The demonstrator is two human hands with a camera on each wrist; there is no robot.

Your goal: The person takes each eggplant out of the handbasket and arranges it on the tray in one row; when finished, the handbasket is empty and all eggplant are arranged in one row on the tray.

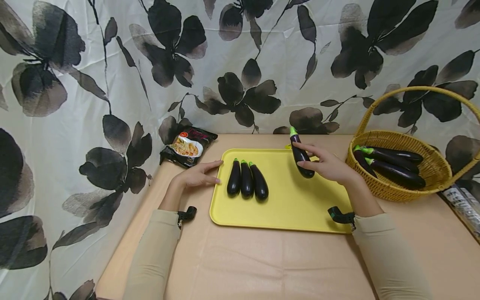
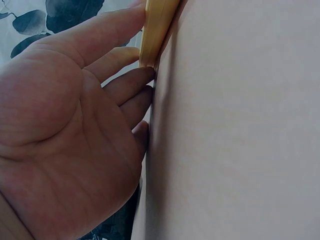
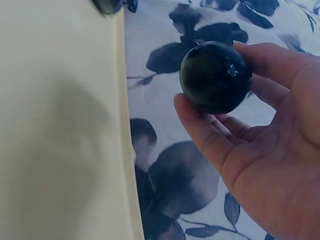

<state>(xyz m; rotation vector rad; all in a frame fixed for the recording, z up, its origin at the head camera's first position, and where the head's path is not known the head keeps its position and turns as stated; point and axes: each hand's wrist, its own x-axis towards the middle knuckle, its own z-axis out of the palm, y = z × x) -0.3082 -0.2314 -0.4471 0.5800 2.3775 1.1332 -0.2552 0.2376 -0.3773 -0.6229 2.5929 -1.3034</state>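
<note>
My right hand point(image 1: 326, 163) holds an eggplant point(image 1: 301, 155) between thumb and fingers over the right half of a yellow tray point(image 1: 285, 212). Its green stem end points away from me, and in the right wrist view the round dark end of the eggplant point(image 3: 215, 77) faces the camera. Three more eggplants lie side by side on the tray's left part, the middle one point(image 1: 246, 180) close between its neighbours. At the tray's left rim, my left hand point(image 1: 196, 175) touches the edge with relaxed, extended fingers. The left wrist view shows its fingertips against the tray's side point(image 2: 155, 35).
On the right stands a wicker basket point(image 1: 390, 189) with a tall handle and several eggplants point(image 1: 397, 168) inside. A black noodle packet point(image 1: 188, 146) lies behind the left hand. A floral curtain point(image 1: 240, 50) hangs behind the table point(image 1: 240, 266) and along its left.
</note>
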